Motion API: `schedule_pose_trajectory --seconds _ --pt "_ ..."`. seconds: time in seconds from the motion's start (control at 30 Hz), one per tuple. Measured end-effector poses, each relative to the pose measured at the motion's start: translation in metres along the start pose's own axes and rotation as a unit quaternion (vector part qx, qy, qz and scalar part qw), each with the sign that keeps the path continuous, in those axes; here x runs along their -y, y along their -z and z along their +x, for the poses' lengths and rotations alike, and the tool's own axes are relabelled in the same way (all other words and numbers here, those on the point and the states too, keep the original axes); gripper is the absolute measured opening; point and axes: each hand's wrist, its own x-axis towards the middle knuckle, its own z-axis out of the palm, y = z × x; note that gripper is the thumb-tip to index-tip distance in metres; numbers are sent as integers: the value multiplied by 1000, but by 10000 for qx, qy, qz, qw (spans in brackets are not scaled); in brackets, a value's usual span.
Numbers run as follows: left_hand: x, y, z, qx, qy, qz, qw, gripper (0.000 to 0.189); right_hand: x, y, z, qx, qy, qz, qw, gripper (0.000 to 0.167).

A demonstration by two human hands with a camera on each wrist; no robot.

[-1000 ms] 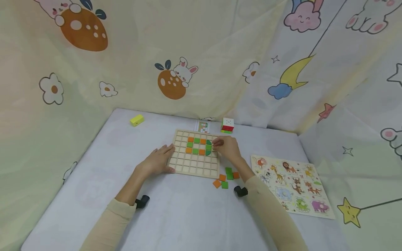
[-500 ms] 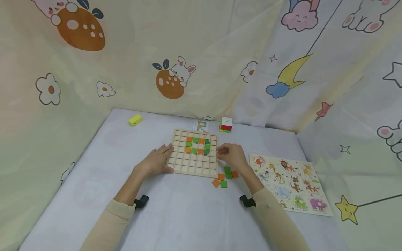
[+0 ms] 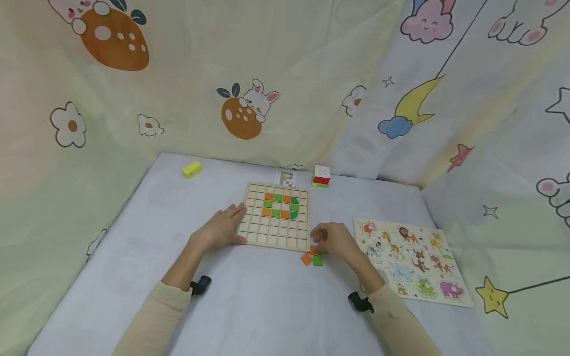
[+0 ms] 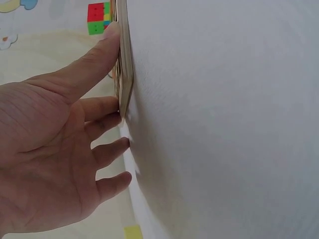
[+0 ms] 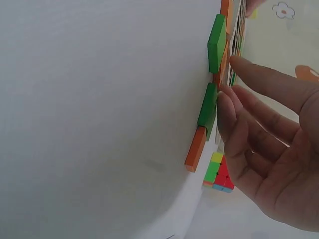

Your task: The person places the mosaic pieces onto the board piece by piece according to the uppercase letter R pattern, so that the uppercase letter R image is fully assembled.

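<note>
My left hand (image 3: 224,227) rests along the left edge of a wooden grid board (image 3: 271,240), its fingers fairly straight. In the left wrist view, the thumb (image 4: 94,62) and fingertips touch the board's edge. Orange and green tiles, with two dark green curved pieces, form a ring on the grid around an orange square (image 3: 285,214). Off the board's near right corner lie several loose tiles, among them a green tile (image 5: 207,107) and an orange tile (image 5: 196,149). My right hand (image 3: 335,240) hovers over them with loosely bent fingers and nothing held, fingertips right at the green tile.
A pattern card (image 3: 287,178) lies behind the board, with a colored cube (image 3: 321,175) to its right. At the back left is a yellow block (image 3: 192,169). An animal puzzle board (image 3: 414,257) lies to the right of my right hand. A patterned cloth hangs behind the table.
My right hand has left the board's right side and come down toward me, over the loose tiles. The left hand stays at the board's left edge.
</note>
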Motion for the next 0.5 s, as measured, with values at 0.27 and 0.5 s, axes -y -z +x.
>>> schedule_pose_trajectory --seconds 0.27,0.5 --pt "-2 2 -4 -41 -5 -66 10000 101 0 -2 -4 310 122 -24 9994 41" --pt "-3 2 -3 9 -7 -53 10000 101 4 0 -5 368 250 -32 9990 41"
